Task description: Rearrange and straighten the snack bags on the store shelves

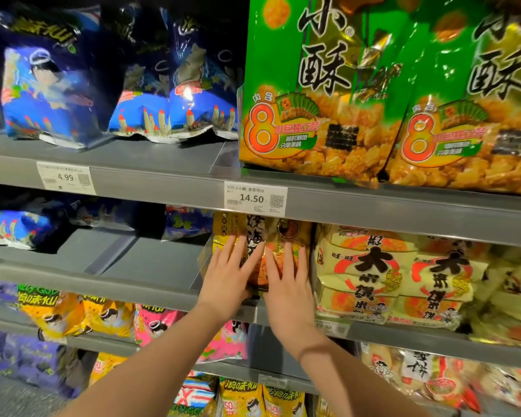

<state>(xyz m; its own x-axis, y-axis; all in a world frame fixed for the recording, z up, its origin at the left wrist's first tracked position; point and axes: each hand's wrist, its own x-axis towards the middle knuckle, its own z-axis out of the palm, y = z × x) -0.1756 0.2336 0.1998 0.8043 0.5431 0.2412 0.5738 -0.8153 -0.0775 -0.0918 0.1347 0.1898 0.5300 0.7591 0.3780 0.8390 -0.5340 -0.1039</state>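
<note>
Presses left hand (pixel 227 275) flat, fingers spread, on the shiny yellow and orange plastic snack bag (pixel 271 230). Presses right hand (pixel 289 284) flat beside it on the same bag, fingers spread too.

- Under the bag: grey metal shelf (pixel 151 266).
- Just above the bag: white paper price tag (pixel 254 198).
- Just right of the bag: pale yellow bags with red rings (pixel 364 275).
- Higher above the bag: big green bags (pixel 313 85).
- Up and left of the bag: dark blue bags (pixel 51 94).

yellow bag (pixel 253 230): lower front hidden | green bags (pixel 313 85): tops cut off | lower price tag (pixel 333 326): digits blurred
</note>
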